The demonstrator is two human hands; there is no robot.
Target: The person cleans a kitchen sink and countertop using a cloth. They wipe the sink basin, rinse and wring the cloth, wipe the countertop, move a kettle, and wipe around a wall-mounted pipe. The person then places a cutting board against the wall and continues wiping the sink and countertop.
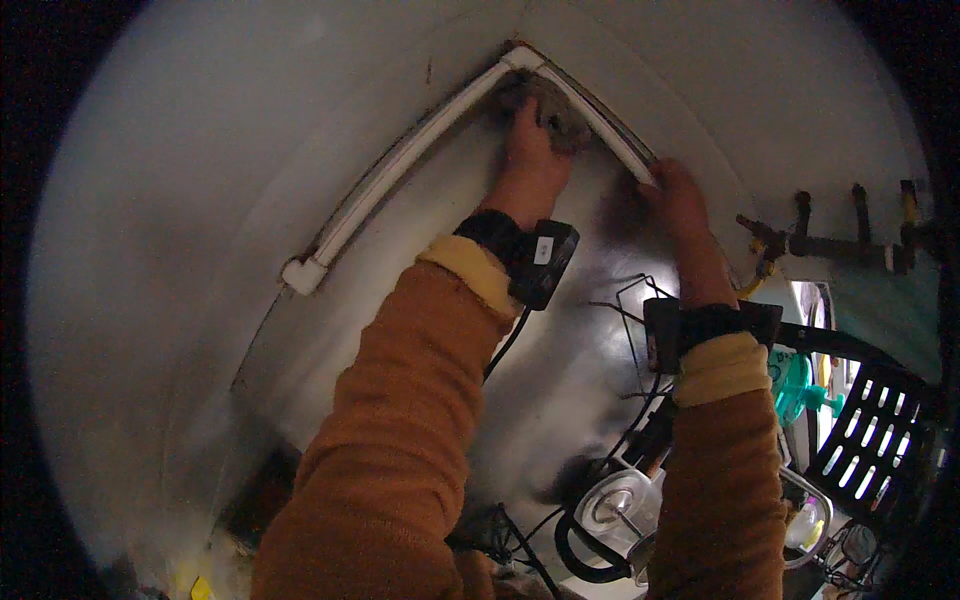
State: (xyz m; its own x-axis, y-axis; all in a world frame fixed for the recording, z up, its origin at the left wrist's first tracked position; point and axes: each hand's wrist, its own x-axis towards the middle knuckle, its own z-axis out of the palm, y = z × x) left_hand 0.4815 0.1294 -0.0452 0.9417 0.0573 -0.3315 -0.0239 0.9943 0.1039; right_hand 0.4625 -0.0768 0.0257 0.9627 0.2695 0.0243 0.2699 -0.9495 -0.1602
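White plastic trunking (pixel 420 154) runs along the wall and bends sharply at a corner joint (pixel 523 57). Just beneath that joint, my left hand (pixel 531 154) presses a crumpled grey-brown cloth (pixel 559 112) against the pale surface. My right hand (pixel 679 187) is curled around the lower end of the trunking's right-hand run, with its thumb on the near side. Both wrists carry black strapped devices (pixel 544 262) with cables, over brown sleeves. A white end fitting (pixel 304 276) closes the trunking's left run.
Metal pipework with valves (pixel 840 244) juts out at right. Below it are a black slotted plastic rack (pixel 866 427) and a green plastic object (pixel 791 386). Lower down lie a bent wire rack (pixel 634 330) and a clear-lidded vessel (pixel 611 510) with a black handle (pixel 589 562).
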